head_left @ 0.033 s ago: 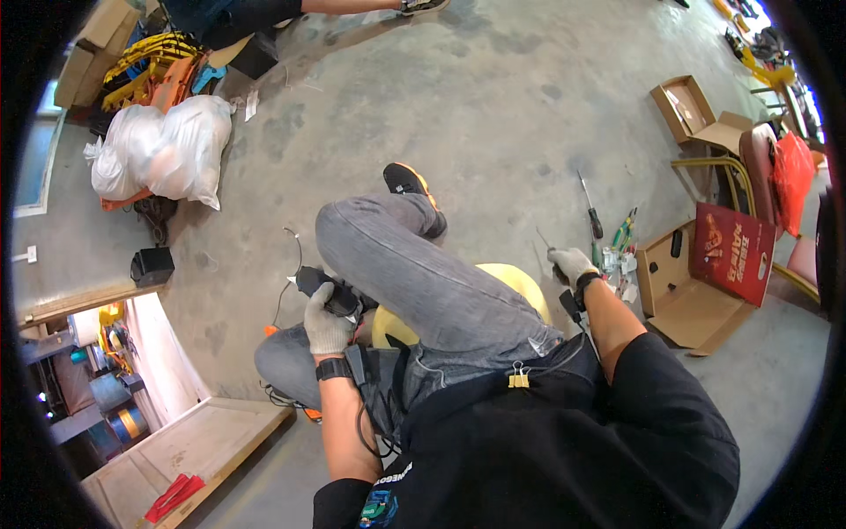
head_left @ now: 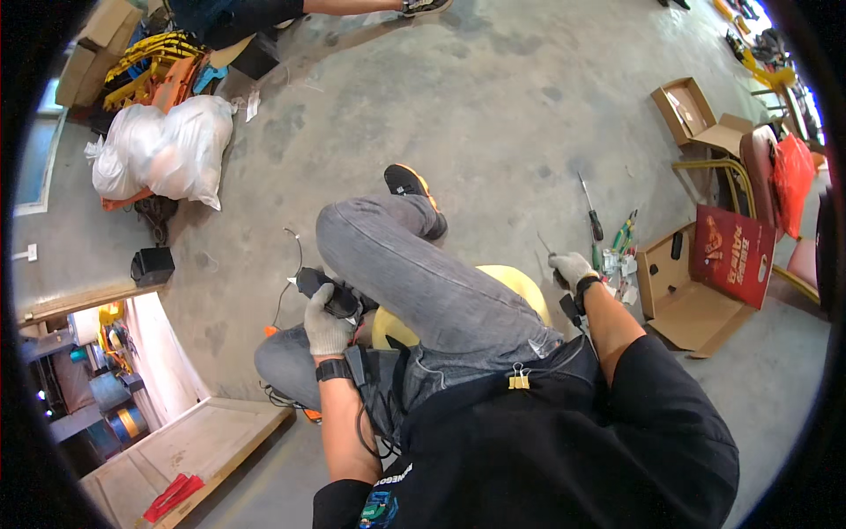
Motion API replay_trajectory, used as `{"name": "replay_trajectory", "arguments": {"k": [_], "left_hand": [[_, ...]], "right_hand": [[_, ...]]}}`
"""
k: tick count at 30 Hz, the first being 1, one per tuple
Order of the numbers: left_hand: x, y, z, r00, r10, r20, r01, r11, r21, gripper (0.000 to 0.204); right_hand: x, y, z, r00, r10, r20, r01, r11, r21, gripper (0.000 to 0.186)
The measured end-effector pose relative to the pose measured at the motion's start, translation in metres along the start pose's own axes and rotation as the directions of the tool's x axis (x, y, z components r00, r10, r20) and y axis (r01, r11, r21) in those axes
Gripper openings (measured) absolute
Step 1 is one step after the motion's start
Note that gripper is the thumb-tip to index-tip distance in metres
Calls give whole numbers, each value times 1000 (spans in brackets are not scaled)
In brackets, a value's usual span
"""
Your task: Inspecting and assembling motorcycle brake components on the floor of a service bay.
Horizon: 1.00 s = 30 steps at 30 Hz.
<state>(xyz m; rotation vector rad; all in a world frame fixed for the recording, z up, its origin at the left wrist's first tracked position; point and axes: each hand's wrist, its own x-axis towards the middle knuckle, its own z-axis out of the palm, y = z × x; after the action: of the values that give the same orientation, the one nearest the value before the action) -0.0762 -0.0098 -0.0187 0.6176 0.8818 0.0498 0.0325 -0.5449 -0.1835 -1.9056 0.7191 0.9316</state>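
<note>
My gloved left hand grips a black object beside my grey-jeaned legs; thin wires trail from it. My gloved right hand is closed on a thin metal-shafted tool, whose handle is mostly hidden by my fingers. Just right of that hand, a black-handled screwdriver, green-handled tools and small packets lie on the concrete floor. A yellow rounded seat shows under my legs.
An open cardboard box with red lid, a chair and another box are at right. White sacks and a black block are at left, a wooden panel lower left. Another person's legs show at top.
</note>
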Motion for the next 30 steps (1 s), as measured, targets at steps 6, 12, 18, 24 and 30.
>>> {"name": "replay_trajectory", "arguments": {"k": [6, 12, 18, 24, 30], "left_hand": [[-17, -2, 9, 990, 138, -40, -130, 981, 146, 38], [-33, 5, 9, 958, 210, -196, -203, 977, 57, 28], [-22, -1, -1, 934, 295, -201, -277, 954, 114, 21], [-23, 1, -1, 917, 344, -202, -276, 913, 301, 26], [-22, 2, 14, 942, 296, -159, -260, 941, 214, 26]], "right_hand": [[8, 2, 4, 987, 31, 159, -14, 994, -111, 38], [-15, -46, 31, 947, -232, 220, 320, 713, -624, 55], [99, -21, 35, 898, -283, 337, 422, 772, -476, 56], [83, -32, -4, 900, -277, 337, 421, 750, -510, 56], [79, -24, -11, 910, -265, 320, 397, 780, -483, 55]]}}
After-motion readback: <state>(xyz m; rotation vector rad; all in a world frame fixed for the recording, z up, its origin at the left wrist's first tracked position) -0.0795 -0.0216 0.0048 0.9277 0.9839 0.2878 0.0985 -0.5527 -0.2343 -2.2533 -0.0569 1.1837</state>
